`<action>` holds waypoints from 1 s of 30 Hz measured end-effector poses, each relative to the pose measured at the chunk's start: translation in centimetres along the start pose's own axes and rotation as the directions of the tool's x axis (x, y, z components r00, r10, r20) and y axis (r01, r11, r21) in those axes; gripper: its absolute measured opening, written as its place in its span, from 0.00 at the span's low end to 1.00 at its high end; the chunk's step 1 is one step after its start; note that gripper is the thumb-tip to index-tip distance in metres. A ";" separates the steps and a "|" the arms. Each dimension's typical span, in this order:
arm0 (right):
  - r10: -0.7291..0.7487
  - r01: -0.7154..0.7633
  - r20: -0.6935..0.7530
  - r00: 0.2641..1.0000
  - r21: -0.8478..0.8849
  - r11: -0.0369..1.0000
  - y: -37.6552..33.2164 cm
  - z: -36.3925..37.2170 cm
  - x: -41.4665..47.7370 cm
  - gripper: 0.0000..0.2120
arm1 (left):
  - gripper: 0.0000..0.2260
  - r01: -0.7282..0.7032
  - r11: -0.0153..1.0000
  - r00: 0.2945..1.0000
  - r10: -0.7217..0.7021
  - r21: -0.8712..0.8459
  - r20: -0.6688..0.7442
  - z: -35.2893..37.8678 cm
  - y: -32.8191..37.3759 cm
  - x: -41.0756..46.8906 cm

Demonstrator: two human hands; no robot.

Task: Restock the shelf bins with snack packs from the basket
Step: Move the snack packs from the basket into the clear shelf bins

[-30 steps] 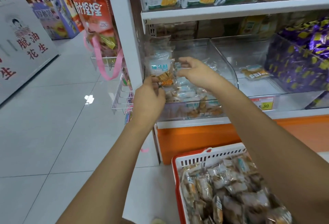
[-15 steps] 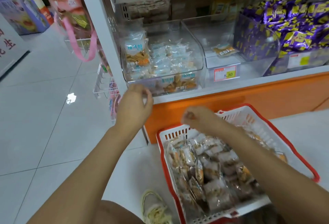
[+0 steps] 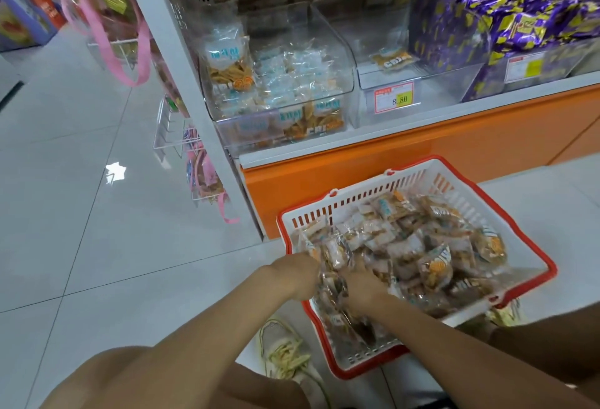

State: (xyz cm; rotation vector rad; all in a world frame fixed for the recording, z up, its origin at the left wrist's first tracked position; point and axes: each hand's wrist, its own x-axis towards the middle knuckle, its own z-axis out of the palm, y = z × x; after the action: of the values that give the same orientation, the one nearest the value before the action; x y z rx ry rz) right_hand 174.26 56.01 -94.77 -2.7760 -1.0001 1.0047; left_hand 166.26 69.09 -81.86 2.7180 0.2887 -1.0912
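A white basket with a red rim (image 3: 548, 267) sits on the floor below the shelf, heaped with clear snack packs (image 3: 433, 267). My left hand (image 3: 295, 275) and my right hand (image 3: 360, 287) are both down in the basket's near left corner. They close around a bunch of packs (image 3: 334, 262) that sticks up between them; the fingers are blurred and partly buried. On the bottom shelf above, a clear bin (image 3: 345, 51) holds a layer of the same packs, one standing upright at its left wall.
Right of it a second clear bin (image 3: 454, 71) holds a single pack (image 3: 394, 59) and carries a price tag (image 3: 394, 97). Purple packs (image 3: 519, 2) fill the bin farther right. A wire rack (image 3: 172, 129) juts from the shelf end. My shoe (image 3: 285, 353) rests beside the basket.
Both hands came down from the clear bin, where they set a pack upright, into the basket. The view tilted down with them.
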 end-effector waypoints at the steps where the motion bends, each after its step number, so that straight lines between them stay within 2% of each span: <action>1: 0.023 -0.022 0.011 1.000 -0.026 0.999 -0.1 0.0 0.0 0.35 | 0.14 0.001 1.000 1.000 -0.001 0.002 -0.007 -0.2 0.0 0.2; 5: 0.029 -0.029 0.006 1.000 -0.114 0.993 -0.8 -0.2 -0.1 0.23 | 0.16 0.007 0.999 1.000 -0.008 -0.046 -0.024 -0.9 0.1 0.6; 10: -0.001 -0.005 -0.048 0.999 -0.112 0.994 0.4 -1.0 -0.8 0.05 | 0.15 0.019 0.996 0.999 -0.021 -0.087 -0.027 -1.3 0.0 0.3; 13: -0.042 0.044 -0.153 0.987 0.010 0.999 1.4 -3.6 -1.3 0.09 | 0.17 0.034 0.982 0.999 -0.039 -0.188 -0.020 -1.6 -0.1 0.4; 15: -0.059 0.096 -0.286 0.956 0.118 0.988 1.0 -6.3 -2.0 0.11 | 0.15 0.081 0.944 0.997 -0.082 -0.320 0.010 -2.0 -0.1 0.7; 17: -0.092 0.171 -0.475 0.875 0.126 0.977 0.0 -9.3 -3.0 0.11 | 0.08 0.118 0.788 0.993 -0.108 -0.604 0.054 -2.8 0.0 0.6; 18: -0.116 0.224 -0.578 0.807 0.119 0.967 -0.6 -10.5 -3.7 0.09 | 0.14 0.135 0.640 0.990 -0.109 -0.757 0.085 -3.2 0.0 0.5; 20: -0.150 0.333 -0.768 0.623 0.086 0.939 -1.7 -12.5 -5.5 0.04 | 0.30 0.116 0.191 0.993 -0.050 -0.975 0.109 -4.0 -0.2 0.6; 21: -0.162 0.373 -0.836 0.524 0.054 0.926 -2.2 -13.2 -6.5 0.03 | 0.33 0.083 -0.044 0.996 -0.013 -0.996 0.084 -4.7 -0.2 0.2; 23: -0.212 0.458 -0.904 0.372 -0.020 0.889 -3.0 -14.2 -7.7 0.03 | 0.33 0.000 -0.388 0.999 0.033 -0.922 -0.014 -6.2 -0.3 -0.4; 24: -0.250 0.518 -0.916 0.315 -0.054 0.853 -3.3 -14.5 -8.1 0.02 | 0.31 -0.045 -0.477 0.997 0.039 -0.878 -0.072 -6.9 -0.4 -0.9; 26: -0.318 0.639 -0.915 0.248 -0.093 0.764 -3.9 -14.6 -8.8 0.04 | 0.28 -0.127 -0.535 0.983 0.047 -0.835 -0.179 -8.2 -0.5 -2.0; 28: -0.382 0.718 -0.901 0.208 -0.125 0.684 -4.0 -14.8 -9.1 0.07 | 0.28 -0.197 -0.525 0.961 0.063 -0.828 -0.269 -8.9 -0.5 -3.1; 30: -0.425 0.779 -0.881 0.205 -0.116 0.617 -3.5 -15.6 -9.4 0.08 | 0.25 -0.259 -0.493 0.939 0.072 -0.830 -0.336 -9.2 -0.3 -4.1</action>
State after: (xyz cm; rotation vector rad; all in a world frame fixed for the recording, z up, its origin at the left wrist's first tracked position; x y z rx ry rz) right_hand 175.81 56.26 -76.32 -1.7255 -1.3144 -0.3412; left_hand 169.38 71.31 -72.51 0.8580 0.4479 -0.0719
